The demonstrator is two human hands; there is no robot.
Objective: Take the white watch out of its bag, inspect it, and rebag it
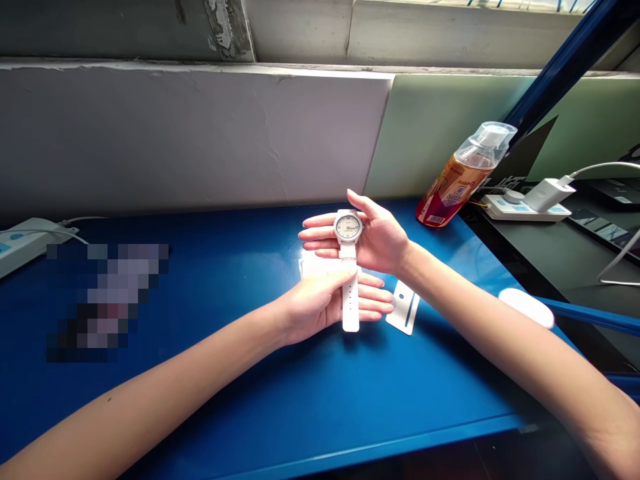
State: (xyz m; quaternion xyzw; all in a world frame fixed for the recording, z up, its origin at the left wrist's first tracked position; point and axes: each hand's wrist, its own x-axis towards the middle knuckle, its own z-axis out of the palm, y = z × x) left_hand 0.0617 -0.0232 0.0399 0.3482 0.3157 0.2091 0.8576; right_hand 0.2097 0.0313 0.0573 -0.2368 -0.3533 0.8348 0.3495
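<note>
Wall (190, 140) is standing behind, blue table (250, 413) is filling most of the space in front. Bottle (457, 180) is leaning in view at the far right; power strip (525, 208) is sitting beyond it, with a charger plugged in. Right hand (383, 240) is lying palm up, fingers spread and reaching under the watch, thumb lifting clear, nothing pinched. Left hand (320, 303) is also turning its palm up, thumb pressing the strap (351, 313) against the fingers, fingertips stretching out past it. White oval (527, 308) is resting near the right forearm; card (400, 320) is lying just beside the left fingertips. Watch (348, 227) is sitting dial up on the right fingers, above the table, strap tail hanging over the left fingers. Can't tell where the upper strap is going. For a good hold: the right palm should be supporting the case from below, fingers keeping off the dial; the left thumb should be pressing lightly, keeping the strap straight, not tugging the case sideways.
</note>
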